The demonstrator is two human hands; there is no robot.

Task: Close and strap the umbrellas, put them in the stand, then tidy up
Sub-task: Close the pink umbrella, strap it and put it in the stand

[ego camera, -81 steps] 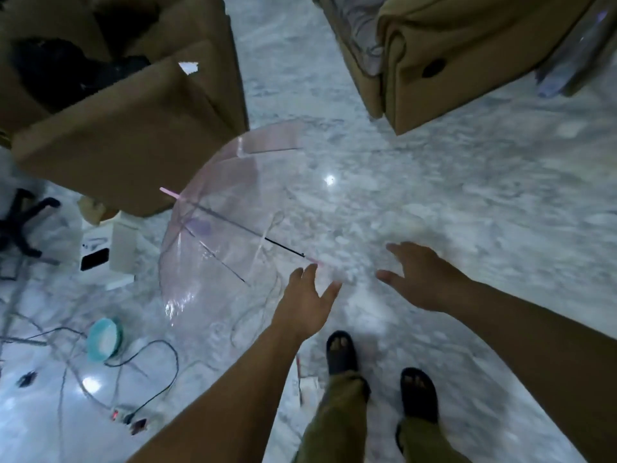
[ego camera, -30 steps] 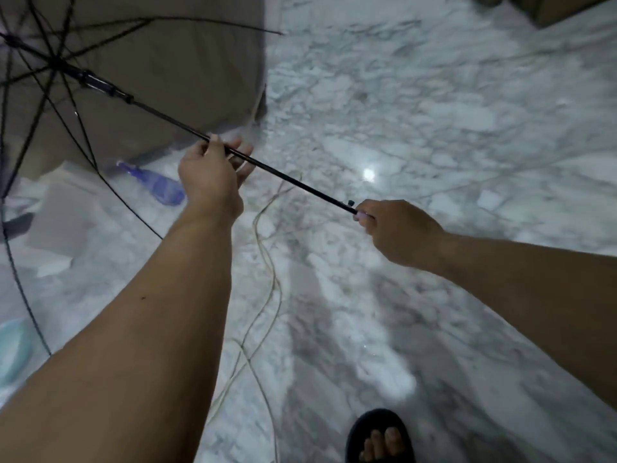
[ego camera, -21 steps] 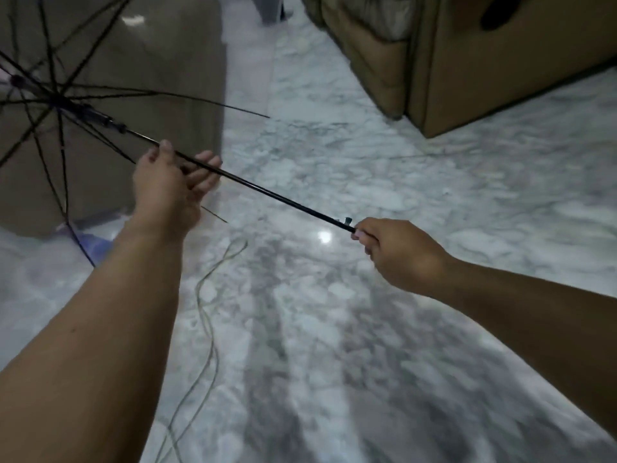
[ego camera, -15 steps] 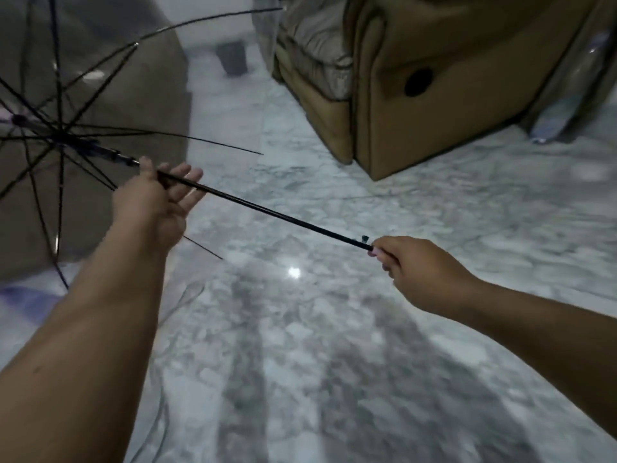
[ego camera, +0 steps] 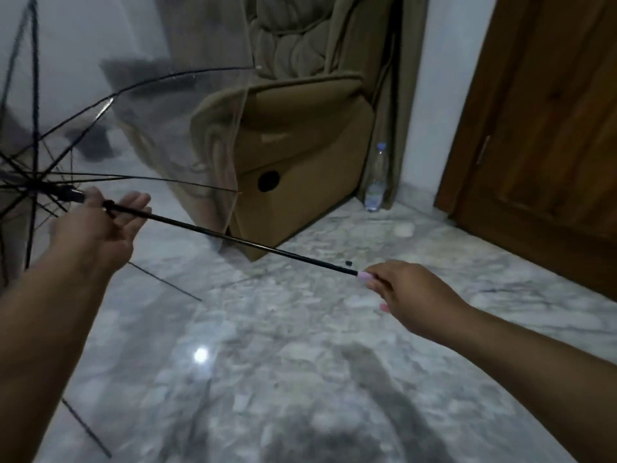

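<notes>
An open transparent umbrella (ego camera: 173,128) with black ribs and a black shaft is held out in front of me, its canopy spread to the left. My right hand (ego camera: 410,295) is shut on the pink handle at the shaft's near end. My left hand (ego camera: 100,225) is up at the shaft just below the runner, thumb over the shaft and fingers spread loosely beneath it. The canopy's left part runs out of frame.
A tan recliner armchair (ego camera: 300,155) stands behind the umbrella. A clear plastic water bottle (ego camera: 376,178) stands on the floor beside it, near a curtain. A wooden door (ego camera: 547,121) fills the right side. The floor (ego camera: 283,362) is grey-white marble.
I have lifted the umbrella off the floor; my right hand took the handle, my left the shaft. My view has swung up towards the armchair and door. My left fingers have loosened.
</notes>
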